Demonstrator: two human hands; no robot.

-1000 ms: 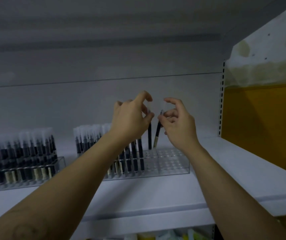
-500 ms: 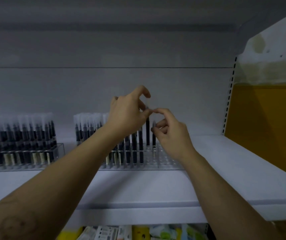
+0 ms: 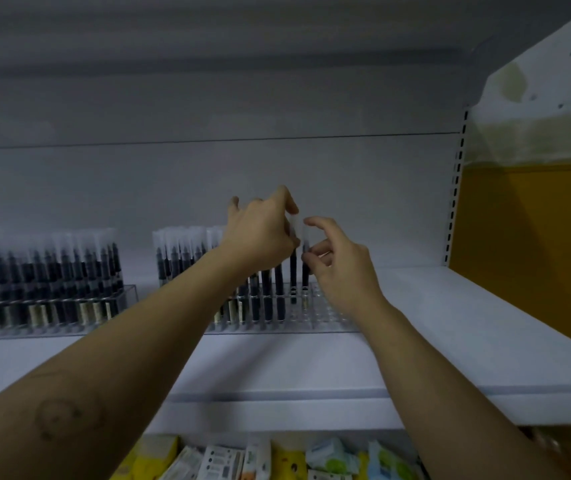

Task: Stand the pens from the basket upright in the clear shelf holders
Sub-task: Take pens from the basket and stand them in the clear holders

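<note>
Head view: my left grip (image 3: 260, 233) pinches one dark clear-capped pen (image 3: 293, 271), my right grip (image 3: 341, 271) a second pen (image 3: 305, 277); both stand vertical, tips seated in the clear perforated plastic holder (image 3: 329, 325) straight below my fingers.
</note>
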